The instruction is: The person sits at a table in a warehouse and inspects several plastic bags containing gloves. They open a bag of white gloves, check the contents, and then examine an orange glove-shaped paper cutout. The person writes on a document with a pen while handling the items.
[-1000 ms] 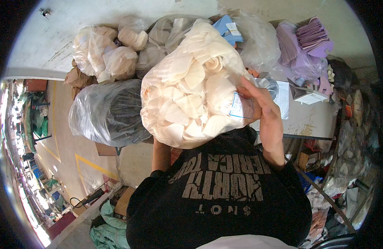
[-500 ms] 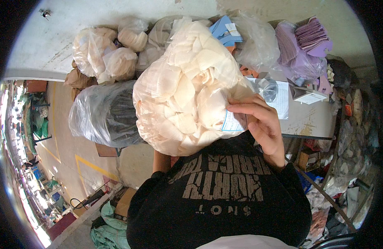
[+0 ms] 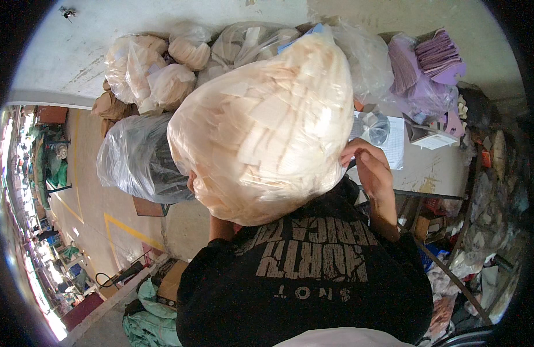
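Observation:
A big clear plastic bag (image 3: pixel 267 127), stuffed with cream-coloured cut pieces, is held up in front of my chest. My left hand (image 3: pixel 191 181) supports it at the lower left; only a bit of the fingers shows past the bag, and the rest is hidden behind it. At the bag's right edge, my right hand (image 3: pixel 372 168) has its fingers curled against the plastic, closed on the bag's side. The white label seen earlier on the bag is out of sight.
Behind the bag is a grey table (image 3: pixel 435 168) with a printed sheet (image 3: pixel 396 144), a roll of clear tape (image 3: pixel 373 126) and purple stacked pieces (image 3: pixel 439 55). Bags of beige pieces (image 3: pixel 134 66) line the wall. A dark-filled plastic bag (image 3: pixel 142 156) lies at left. Shelving stands right.
The bag has turned, so its labelled side no longer shows, and it sits a little further left. My right hand's fingers have come off the label and curled at the bag's edge.

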Available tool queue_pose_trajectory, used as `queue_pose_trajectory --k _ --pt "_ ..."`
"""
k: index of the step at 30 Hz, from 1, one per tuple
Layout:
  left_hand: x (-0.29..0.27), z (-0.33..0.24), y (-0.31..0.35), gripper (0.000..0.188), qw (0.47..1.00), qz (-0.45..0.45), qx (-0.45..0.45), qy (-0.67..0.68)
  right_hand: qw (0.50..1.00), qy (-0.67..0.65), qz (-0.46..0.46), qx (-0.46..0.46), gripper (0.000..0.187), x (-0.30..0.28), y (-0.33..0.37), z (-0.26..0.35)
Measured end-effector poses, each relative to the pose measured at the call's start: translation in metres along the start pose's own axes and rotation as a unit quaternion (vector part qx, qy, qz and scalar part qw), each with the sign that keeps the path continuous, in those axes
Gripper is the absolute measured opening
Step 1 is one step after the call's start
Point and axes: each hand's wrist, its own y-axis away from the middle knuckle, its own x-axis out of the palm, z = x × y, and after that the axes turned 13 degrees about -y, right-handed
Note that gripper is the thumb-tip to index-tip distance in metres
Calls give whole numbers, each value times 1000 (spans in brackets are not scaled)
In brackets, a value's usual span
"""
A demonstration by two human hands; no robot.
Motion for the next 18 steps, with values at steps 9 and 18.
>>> queue_pose_trajectory --k 9,18 --pt "43 -37 -19 78 985 -19 60 -158 990 -88 -55 91 61 -17 -7 -42" --pt "182 -72 1 34 651 338 275 -622 985 -86 -97 114 59 -48 -50 -126"
